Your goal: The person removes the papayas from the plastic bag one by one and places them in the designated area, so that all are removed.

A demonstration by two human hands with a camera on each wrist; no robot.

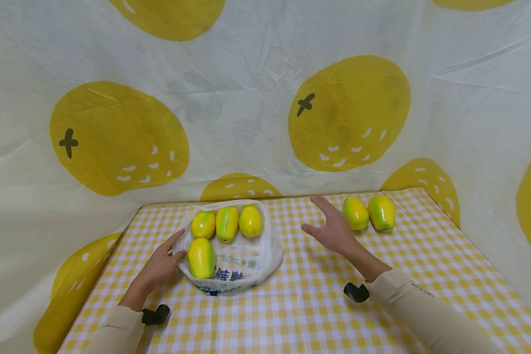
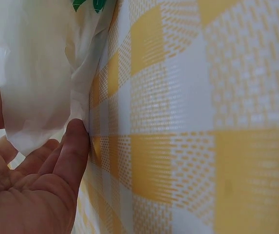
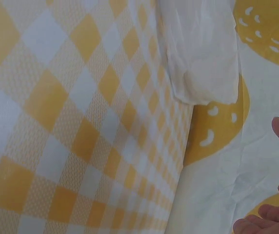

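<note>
Beige sleeves (image 1: pixel 117 330) stretch in from the near side over a checked tablecloth (image 1: pixel 301 314).
At left, the left hand (image 1: pixel 159 263) is loosely spread, its fingers touching the left side of a white plastic bag (image 1: pixel 272 253). Four yellow-green fruits (image 1: pixel 201 258) lie inside the bag: three in a far row, one at near left. Right of the bag, the right hand (image 1: pixel 334 231) is above the cloth, thumb and fingers wide apart, holding nothing. Just beyond it, at far right, two similar fruits (image 1: pixel 382 212) sit side by side on the cloth.
</note>
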